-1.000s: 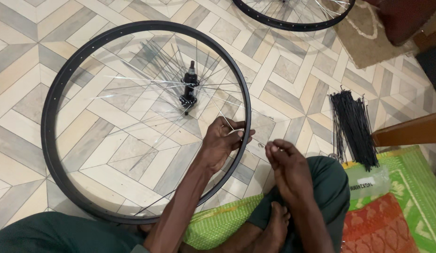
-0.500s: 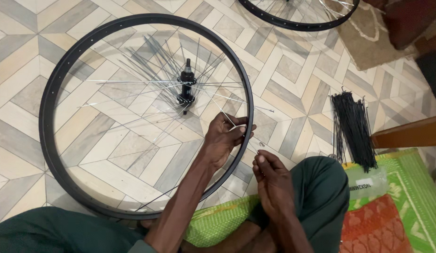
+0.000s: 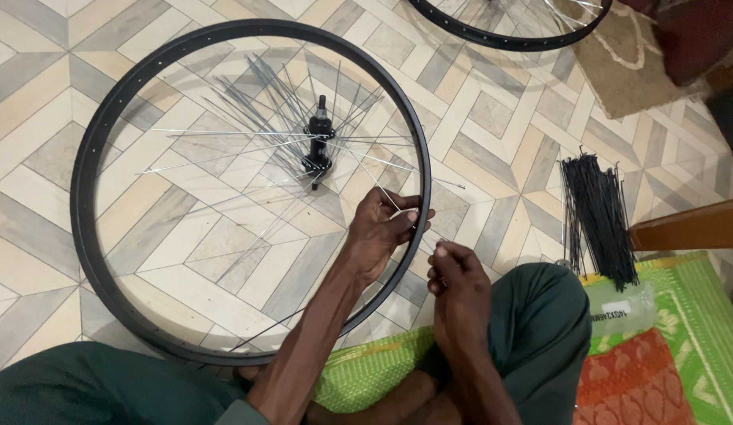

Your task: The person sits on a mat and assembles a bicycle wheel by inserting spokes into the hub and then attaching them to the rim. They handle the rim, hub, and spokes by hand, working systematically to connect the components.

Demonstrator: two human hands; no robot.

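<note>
A black bicycle rim (image 3: 91, 149) lies flat on the tiled floor. Loose silver spokes (image 3: 225, 134) fan out from the black hub (image 3: 318, 149) at its middle. My left hand (image 3: 382, 228) grips the rim's right side and pinches a spoke there. Just outside the rim, my right hand (image 3: 457, 279) has its fingers pinched together on something too small to make out, close to the spoke's end.
A bundle of black spokes (image 3: 599, 216) lies on the floor to the right. Another rim (image 3: 508, 35) shows at the top edge. A green mat (image 3: 681, 330) and a clear plastic bag (image 3: 626, 315) sit by my knee. A wooden edge (image 3: 689, 228) juts in from the right.
My right hand has drawn back and come up again toward the rim beside my left hand. The view has shifted slightly; the left hand stays on the rim.
</note>
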